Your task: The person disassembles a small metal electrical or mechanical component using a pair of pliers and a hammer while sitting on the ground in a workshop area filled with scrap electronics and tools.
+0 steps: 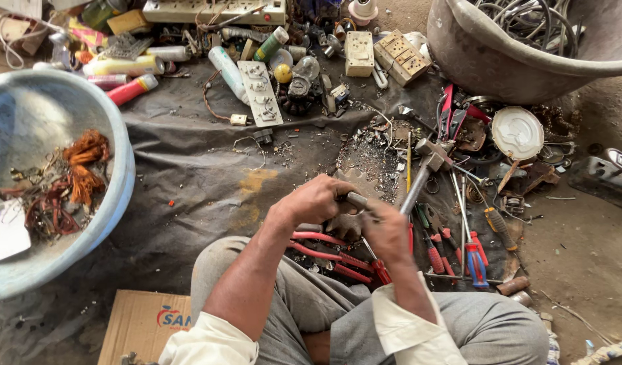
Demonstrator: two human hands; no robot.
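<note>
Gripping small grey metal part (355, 200), both hands (351, 216)

Small grey metal part (355, 200), level, above red-handled pliers (324, 247).

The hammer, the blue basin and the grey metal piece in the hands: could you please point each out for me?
hammer (430, 157): head view, on its steel head.
blue basin (125, 169): head view, on its right rim.
grey metal piece (356, 200): head view, on the end showing between both hands.
</note>
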